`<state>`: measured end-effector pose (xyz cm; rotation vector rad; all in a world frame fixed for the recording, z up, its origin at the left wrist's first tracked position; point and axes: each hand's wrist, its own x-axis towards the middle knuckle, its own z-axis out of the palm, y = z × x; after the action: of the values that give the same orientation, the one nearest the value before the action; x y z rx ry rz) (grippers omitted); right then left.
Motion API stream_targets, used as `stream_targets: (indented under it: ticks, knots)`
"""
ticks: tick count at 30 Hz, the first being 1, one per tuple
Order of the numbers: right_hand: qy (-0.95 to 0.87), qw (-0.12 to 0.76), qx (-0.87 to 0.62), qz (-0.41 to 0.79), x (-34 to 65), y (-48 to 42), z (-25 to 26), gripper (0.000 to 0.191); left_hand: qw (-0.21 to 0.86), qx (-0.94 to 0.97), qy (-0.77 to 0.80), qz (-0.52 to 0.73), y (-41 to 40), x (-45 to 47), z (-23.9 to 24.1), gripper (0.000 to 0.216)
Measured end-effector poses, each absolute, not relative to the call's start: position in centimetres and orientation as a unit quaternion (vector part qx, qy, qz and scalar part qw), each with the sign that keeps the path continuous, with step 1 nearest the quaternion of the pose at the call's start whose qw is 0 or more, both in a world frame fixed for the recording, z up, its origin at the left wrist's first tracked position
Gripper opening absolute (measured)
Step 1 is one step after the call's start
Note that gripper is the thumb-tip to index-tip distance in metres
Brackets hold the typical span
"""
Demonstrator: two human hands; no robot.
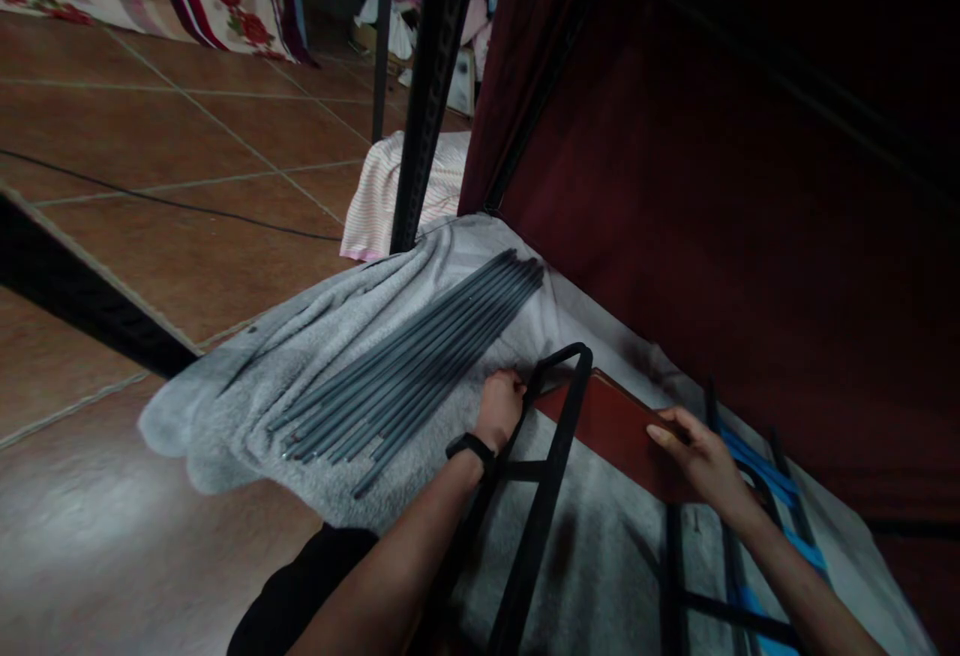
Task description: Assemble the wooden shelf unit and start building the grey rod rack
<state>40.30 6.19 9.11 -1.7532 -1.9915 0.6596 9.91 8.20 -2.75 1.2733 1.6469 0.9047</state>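
Observation:
A reddish-brown flat board [619, 436] passes behind the raised end of a black metal frame [570, 406] with crossbars. My right hand [694, 456] grips the board's right end, thumb on its near face. My left hand [501, 408], with a black band [472, 451] at the wrist, is curled closed against the frame's left bar, near the board's left corner. Its fingertips are partly hidden, so I cannot see what they pinch. Left of that hand, a bundle of grey metal rods [420, 366] lies side by side on a grey blanket [232, 416].
More black frame parts [675, 576] and blue strips [765, 471] lie at the right. A dark red fabric wall [712, 216] rises behind. A black perforated post [431, 86] stands at the blanket's far corner, and a dark beam [90, 296] slants at left. A cable [180, 204] crosses the tiled floor.

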Motion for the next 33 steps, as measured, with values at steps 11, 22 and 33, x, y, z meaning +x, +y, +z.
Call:
stream_targets:
  ticks: [11,22,33]
  knots:
    - [-0.701,0.208,-0.632,0.258,39.3,5.9,9.9,0.034,0.449,0.494,0.664,0.337,8.2,9.5,-2.3,0.024]
    - [-0.703,0.208,-0.625,0.266,39.5,6.0,9.8,0.032,0.423,0.505,0.692,0.296,8.0,9.1,-1.7,0.02]
    - [-0.703,0.214,-0.626,0.261,39.6,6.0,9.7,0.033,0.432,0.502,0.671,0.332,8.2,9.4,-2.3,0.019]
